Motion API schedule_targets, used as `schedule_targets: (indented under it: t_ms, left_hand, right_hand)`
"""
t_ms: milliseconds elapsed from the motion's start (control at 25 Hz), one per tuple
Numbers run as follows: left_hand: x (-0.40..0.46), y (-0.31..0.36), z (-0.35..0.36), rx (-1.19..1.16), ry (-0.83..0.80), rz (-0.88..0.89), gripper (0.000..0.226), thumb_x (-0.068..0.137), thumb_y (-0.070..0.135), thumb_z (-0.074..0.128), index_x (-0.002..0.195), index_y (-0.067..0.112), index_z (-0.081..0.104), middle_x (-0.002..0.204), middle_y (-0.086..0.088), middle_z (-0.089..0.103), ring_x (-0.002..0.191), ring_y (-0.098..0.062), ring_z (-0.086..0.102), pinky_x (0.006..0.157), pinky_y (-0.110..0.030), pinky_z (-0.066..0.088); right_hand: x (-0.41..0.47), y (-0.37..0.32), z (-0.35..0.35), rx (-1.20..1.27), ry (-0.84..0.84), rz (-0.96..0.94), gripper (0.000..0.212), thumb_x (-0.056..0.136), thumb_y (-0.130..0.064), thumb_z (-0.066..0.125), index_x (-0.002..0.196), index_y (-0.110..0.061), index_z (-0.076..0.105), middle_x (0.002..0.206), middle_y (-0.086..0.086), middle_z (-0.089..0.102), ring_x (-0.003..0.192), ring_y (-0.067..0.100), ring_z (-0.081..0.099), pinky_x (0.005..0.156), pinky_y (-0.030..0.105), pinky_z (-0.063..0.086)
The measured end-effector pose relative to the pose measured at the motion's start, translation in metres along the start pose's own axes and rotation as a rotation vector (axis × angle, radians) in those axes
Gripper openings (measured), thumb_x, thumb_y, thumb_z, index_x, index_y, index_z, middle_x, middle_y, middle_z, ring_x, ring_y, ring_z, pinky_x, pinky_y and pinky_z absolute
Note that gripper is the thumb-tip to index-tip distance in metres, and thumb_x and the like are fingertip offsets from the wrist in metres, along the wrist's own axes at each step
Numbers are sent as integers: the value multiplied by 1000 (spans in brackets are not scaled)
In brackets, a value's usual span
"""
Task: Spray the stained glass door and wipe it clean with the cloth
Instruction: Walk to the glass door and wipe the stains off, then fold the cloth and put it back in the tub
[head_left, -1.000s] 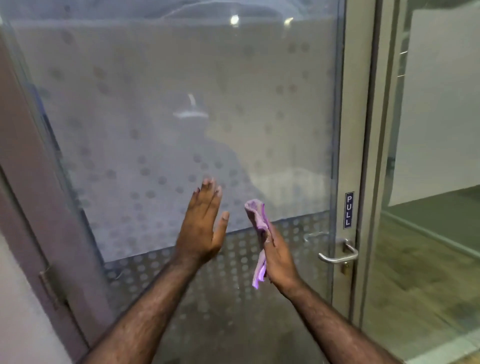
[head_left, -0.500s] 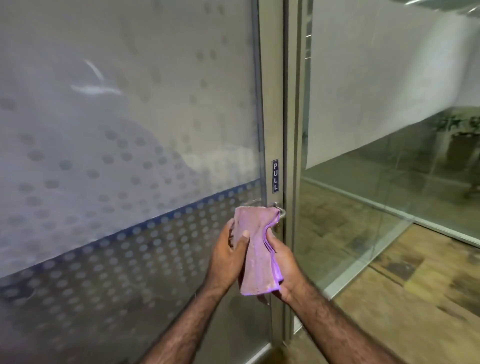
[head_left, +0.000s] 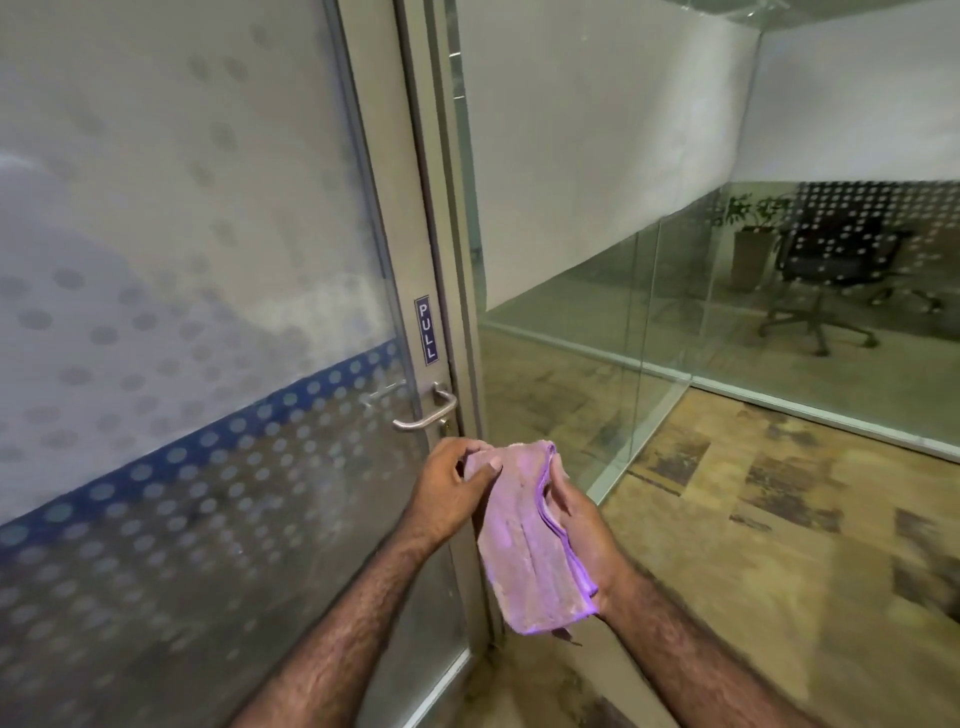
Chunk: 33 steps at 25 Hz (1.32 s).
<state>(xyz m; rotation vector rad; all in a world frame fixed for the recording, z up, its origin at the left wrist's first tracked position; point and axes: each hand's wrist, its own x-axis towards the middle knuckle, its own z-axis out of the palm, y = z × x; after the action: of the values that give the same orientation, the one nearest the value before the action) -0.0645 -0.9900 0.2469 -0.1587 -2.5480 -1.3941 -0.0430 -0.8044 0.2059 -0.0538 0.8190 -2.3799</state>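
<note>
The frosted glass door (head_left: 171, 249) with a dot pattern and a blue band fills the left half of the view. A folded purple cloth (head_left: 524, 540) hangs between both hands, below and right of the metal door handle (head_left: 423, 413). My left hand (head_left: 452, 491) pinches the cloth's upper left edge. My right hand (head_left: 576, 530) holds its folded right side from behind. Both hands are away from the glass. No spray bottle is in view.
A "PULL" sign (head_left: 426, 330) sits on the door frame above the handle. To the right stand fixed glass partitions (head_left: 597, 208), with an office chair (head_left: 831, 270) and a potted plant (head_left: 750, 239) behind them. Patterned floor (head_left: 753, 545) stretches to the right.
My view has swung right, from the door's middle to its handle edge. My left hand left the glass and took the cloth together with my right hand; both moved down below the handle.
</note>
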Motion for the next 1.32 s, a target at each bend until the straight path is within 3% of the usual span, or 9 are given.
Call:
schedule_targets:
  t_ms: [160, 280, 400, 600, 840, 920, 1040, 1160, 1320]
  left_hand:
    - [13, 23, 44, -20, -146, 33, 19, 88, 43, 69, 87, 24, 71, 93, 10, 69, 85, 6, 61, 83, -23, 49]
    - [14, 44, 81, -87, -273, 2, 32, 94, 46, 63, 99, 16, 72, 98, 1, 75, 86, -7, 67, 85, -34, 56]
    - [15, 66, 128, -180, -408, -33, 38, 103, 41, 57, 112, 6, 69, 93, -12, 75, 78, -21, 67, 73, -42, 59]
    - [8, 102, 204, -326, -609, -162, 34, 114, 25, 45, 114, -6, 57, 100, -11, 65, 89, -21, 58, 73, -31, 57]
    - [2, 154, 301, -416, -628, -90, 23, 111, 31, 53, 98, 14, 58, 88, -14, 62, 65, -21, 54, 57, -32, 52]
    - [-7, 171, 337, -451, -627, -148, 30, 102, 47, 63, 113, 19, 63, 101, -8, 72, 76, -22, 67, 65, -37, 59]
    - [-26, 185, 391, -459, -837, -355, 68, 90, 63, 75, 139, 19, 57, 126, -7, 76, 109, -26, 77, 91, -47, 64]
    - [-50, 199, 436, -387, -1078, -340, 47, 92, 51, 78, 124, 17, 73, 119, -8, 80, 103, -21, 74, 91, -42, 59]
    - [-70, 228, 490, -465, -1142, -306, 33, 94, 30, 77, 125, 19, 74, 122, -8, 80, 106, -25, 75, 91, -42, 56]
  right_hand:
    - [-35, -28, -38, -36, 49, -15, 70, 108, -50, 61, 158, -2, 50, 149, 14, 61, 134, 25, 60, 124, 38, 39]
    - [-63, -52, -72, -135, 112, -50, 68, 105, -40, 70, 159, -5, 49, 172, 19, 37, 152, 31, 43, 136, 45, 23]
    - [-102, -80, -104, -298, 272, -141, 56, 99, -44, 73, 143, -10, 65, 155, 22, 60, 138, 35, 62, 124, 52, 46]
    - [-168, -115, -160, -121, 374, -174, 56, 105, -38, 68, 145, 1, 64, 139, 26, 67, 121, 36, 67, 107, 46, 50]
    - [-250, -152, -217, -368, 541, -337, 40, 94, -20, 82, 129, -3, 76, 135, 34, 70, 118, 42, 69, 118, 64, 45]
    - [-274, -161, -234, -296, 596, -404, 40, 97, -19, 79, 133, -4, 73, 136, 33, 70, 124, 46, 68, 118, 66, 45]
    - [-311, -175, -255, -156, 661, -492, 34, 106, -12, 65, 139, -3, 68, 138, 31, 70, 130, 46, 66, 118, 63, 47]
    - [-356, -188, -272, -132, 701, -540, 40, 108, -11, 59, 147, -1, 60, 143, 30, 67, 136, 44, 63, 120, 60, 46]
    - [-423, -200, -305, -203, 739, -512, 63, 94, 10, 70, 151, -12, 56, 145, 23, 68, 137, 44, 63, 118, 64, 48]
